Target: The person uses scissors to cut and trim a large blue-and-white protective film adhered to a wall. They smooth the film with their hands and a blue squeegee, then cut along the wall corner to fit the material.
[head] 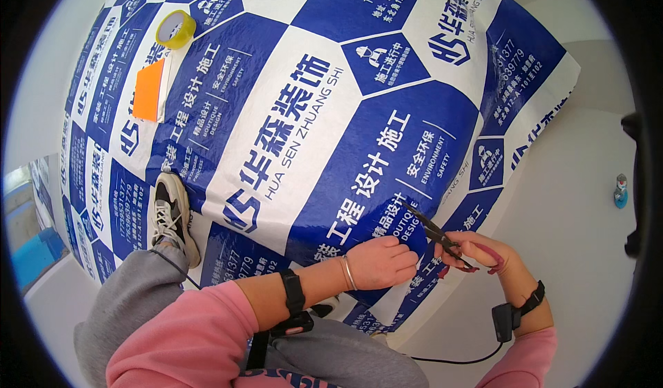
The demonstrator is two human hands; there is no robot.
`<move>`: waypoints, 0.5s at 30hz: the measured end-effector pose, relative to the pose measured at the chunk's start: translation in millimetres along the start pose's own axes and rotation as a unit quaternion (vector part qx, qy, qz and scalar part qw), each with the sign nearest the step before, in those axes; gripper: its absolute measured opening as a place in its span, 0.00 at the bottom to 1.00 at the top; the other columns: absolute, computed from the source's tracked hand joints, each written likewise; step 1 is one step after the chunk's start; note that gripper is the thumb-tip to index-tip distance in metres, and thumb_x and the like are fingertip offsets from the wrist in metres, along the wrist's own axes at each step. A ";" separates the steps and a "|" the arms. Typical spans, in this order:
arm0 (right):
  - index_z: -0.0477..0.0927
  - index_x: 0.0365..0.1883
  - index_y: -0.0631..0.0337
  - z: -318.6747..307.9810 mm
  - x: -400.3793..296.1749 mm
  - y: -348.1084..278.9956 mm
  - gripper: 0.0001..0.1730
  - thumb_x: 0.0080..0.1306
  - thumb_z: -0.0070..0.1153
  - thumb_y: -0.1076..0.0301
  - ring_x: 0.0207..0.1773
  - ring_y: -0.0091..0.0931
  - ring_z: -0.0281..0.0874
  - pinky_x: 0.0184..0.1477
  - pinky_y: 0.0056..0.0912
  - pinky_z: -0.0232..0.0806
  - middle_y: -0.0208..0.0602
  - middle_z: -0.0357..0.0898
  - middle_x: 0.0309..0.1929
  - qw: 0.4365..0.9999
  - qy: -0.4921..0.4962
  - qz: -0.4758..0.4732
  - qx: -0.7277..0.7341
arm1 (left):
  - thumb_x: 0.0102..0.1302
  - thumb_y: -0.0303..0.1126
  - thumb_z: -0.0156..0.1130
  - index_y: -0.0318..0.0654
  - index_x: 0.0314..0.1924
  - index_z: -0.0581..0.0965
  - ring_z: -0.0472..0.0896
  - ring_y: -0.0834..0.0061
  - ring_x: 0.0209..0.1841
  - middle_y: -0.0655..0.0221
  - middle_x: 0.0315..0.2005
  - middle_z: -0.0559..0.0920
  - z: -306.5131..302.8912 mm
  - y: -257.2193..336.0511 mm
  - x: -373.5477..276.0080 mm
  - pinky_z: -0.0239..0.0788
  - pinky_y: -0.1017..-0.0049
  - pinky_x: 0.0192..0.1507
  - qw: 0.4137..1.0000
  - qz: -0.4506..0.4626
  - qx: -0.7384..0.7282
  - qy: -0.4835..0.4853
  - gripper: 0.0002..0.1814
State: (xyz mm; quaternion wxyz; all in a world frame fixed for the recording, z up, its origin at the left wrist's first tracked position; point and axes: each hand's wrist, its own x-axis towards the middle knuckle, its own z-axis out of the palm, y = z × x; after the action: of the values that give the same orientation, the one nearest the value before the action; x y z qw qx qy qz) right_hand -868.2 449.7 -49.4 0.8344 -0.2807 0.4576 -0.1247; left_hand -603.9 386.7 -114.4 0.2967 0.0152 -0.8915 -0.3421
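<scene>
A large blue and white printed protective sheet (321, 103) is spread before me, creased and lifted along its right part. My left hand (383, 263), with a bangle at the wrist, rests on the sheet near its lower edge, fingers curled; it appears to pinch the sheet, but the fingertips are hidden. My right hand (479, 253) holds a pair of scissors (432, 230) with dark blades and dark red handles. The blades point up and left over the sheet, close to the right of my left hand.
A roll of yellow adhesive tape (176, 29) and an orange flat piece (147, 93) lie on the sheet at the upper left. My shoe (173, 217) stands on the sheet. A small bottle with blue contents (620, 191) is on the pale floor (564, 196) at the far right.
</scene>
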 end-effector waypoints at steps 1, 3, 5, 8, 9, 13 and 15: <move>0.75 0.47 0.62 0.6 -0.1 0.7 0.44 0.66 0.42 0.23 0.21 0.12 0.60 0.23 0.17 0.57 0.22 0.67 0.24 1.000 -0.002 0.007 0.010 | 0.54 0.32 0.59 0.44 0.33 0.76 0.74 0.78 0.34 0.75 0.31 0.73 -0.1 0.1 -0.1 0.64 0.76 0.38 1.000 0.000 0.002 -0.003 0.06; 0.76 0.45 0.62 1.5 -0.5 0.2 0.43 0.66 0.41 0.24 0.21 0.13 0.59 0.22 0.17 0.53 0.21 0.67 0.22 1.000 -0.003 -0.005 0.026 | 0.54 0.32 0.59 0.44 0.33 0.76 0.74 0.78 0.34 0.75 0.31 0.73 -0.1 0.2 -0.4 0.64 0.76 0.38 1.000 0.000 0.007 -0.009 0.06; 0.76 0.43 0.61 2.6 -2.5 -2.3 0.41 0.67 0.43 0.25 0.20 0.13 0.59 0.22 0.17 0.53 0.21 0.66 0.20 1.000 0.012 0.006 0.027 | 0.54 0.33 0.59 0.44 0.33 0.76 0.74 0.77 0.35 0.75 0.31 0.73 0.0 0.1 -0.7 0.64 0.76 0.39 1.000 0.001 0.005 -0.018 0.06; 0.77 0.39 0.61 5.0 -4.3 -6.4 0.39 0.68 0.46 0.27 0.19 0.12 0.58 0.22 0.18 0.52 0.20 0.65 0.19 0.999 0.035 0.015 0.012 | 0.54 0.33 0.58 0.44 0.34 0.76 0.74 0.77 0.35 0.75 0.31 0.73 -0.1 -0.4 -0.9 0.64 0.76 0.39 1.000 0.004 0.008 -0.023 0.06; 0.77 0.38 0.61 5.8 -4.5 -7.5 0.38 0.68 0.46 0.28 0.19 0.12 0.57 0.22 0.18 0.52 0.19 0.65 0.19 0.999 0.047 0.018 0.003 | 0.54 0.33 0.58 0.44 0.34 0.76 0.74 0.77 0.35 0.75 0.31 0.73 -0.2 -0.7 -1.0 0.64 0.76 0.39 1.000 0.004 0.008 -0.026 0.06; 0.79 0.41 0.61 8.1 -4.1 -13.1 0.31 0.67 0.56 0.37 0.24 0.14 0.62 0.27 0.18 0.57 0.21 0.68 0.22 0.994 0.086 0.056 -0.032 | 0.54 0.31 0.59 0.42 0.36 0.77 0.76 0.78 0.34 0.74 0.35 0.77 -0.6 -1.2 -1.4 0.65 0.78 0.38 0.998 -0.007 -0.009 -0.059 0.08; 0.79 0.44 0.61 6.3 -0.7 -19.1 0.28 0.66 0.61 0.42 0.27 0.15 0.65 0.31 0.19 0.61 0.22 0.70 0.24 0.983 0.115 0.084 -0.117 | 0.55 0.31 0.58 0.42 0.36 0.77 0.76 0.78 0.34 0.74 0.35 0.77 -0.2 -1.3 -1.2 0.65 0.78 0.38 0.998 -0.010 -0.008 -0.062 0.08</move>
State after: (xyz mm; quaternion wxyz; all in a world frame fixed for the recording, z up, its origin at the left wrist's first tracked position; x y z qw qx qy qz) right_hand -862.5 436.7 -35.1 0.7448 -0.3209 0.5842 -0.0313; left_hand -603.0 385.9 -115.8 0.2374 0.0007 -0.9054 -0.3521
